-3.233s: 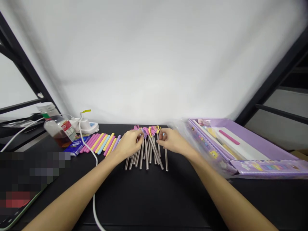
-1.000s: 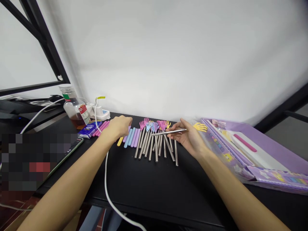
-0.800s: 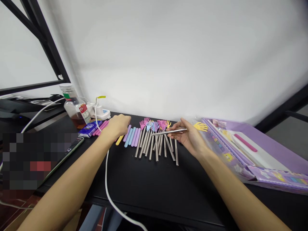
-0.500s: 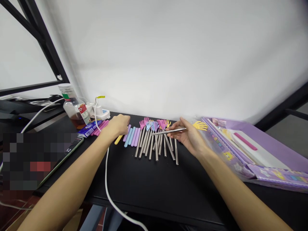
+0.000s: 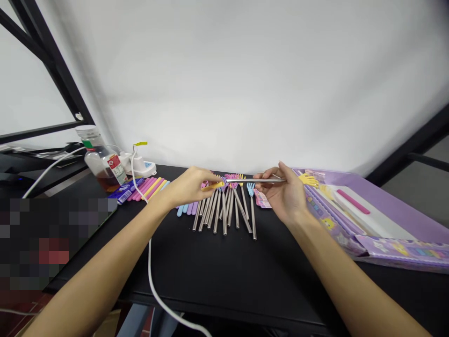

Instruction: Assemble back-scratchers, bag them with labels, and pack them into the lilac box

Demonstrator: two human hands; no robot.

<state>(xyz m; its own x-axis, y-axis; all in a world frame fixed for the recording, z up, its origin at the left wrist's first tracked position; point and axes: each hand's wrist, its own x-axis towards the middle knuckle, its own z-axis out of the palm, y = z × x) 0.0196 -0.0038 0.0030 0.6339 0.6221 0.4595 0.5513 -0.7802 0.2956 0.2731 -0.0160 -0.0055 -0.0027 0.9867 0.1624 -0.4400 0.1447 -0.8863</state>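
Observation:
My left hand (image 5: pixel 189 186) is closed around a yellow handle sleeve (image 5: pixel 214 186), whose end points right. In my right hand (image 5: pixel 282 189) is a back scratcher (image 5: pixel 245 180) with a bare metal rod and a yellow hand-shaped head (image 5: pixel 308 180). The rod lies almost level, its free end close to the sleeve; I cannot tell whether they touch. Below both hands, several metal-rod back scratchers (image 5: pixel 224 213) with pink, blue, purple and yellow heads lie side by side. Blue and purple sleeves (image 5: pixel 189 208) lie left of them, partly behind my left hand.
More coloured sleeves (image 5: pixel 150 187) lie at the left by a blue packet (image 5: pixel 126 191), a jar of brown liquid (image 5: pixel 105 166) and a power strip (image 5: pixel 149 168). A white cable (image 5: pixel 151 271) crosses the black table (image 5: pixel 210 271). A purple box (image 5: pixel 347 180) stands at the right.
My left hand has moved right from the row of sleeves and now holds the yellow one. My right hand has shifted slightly right, levelling the rod near it.

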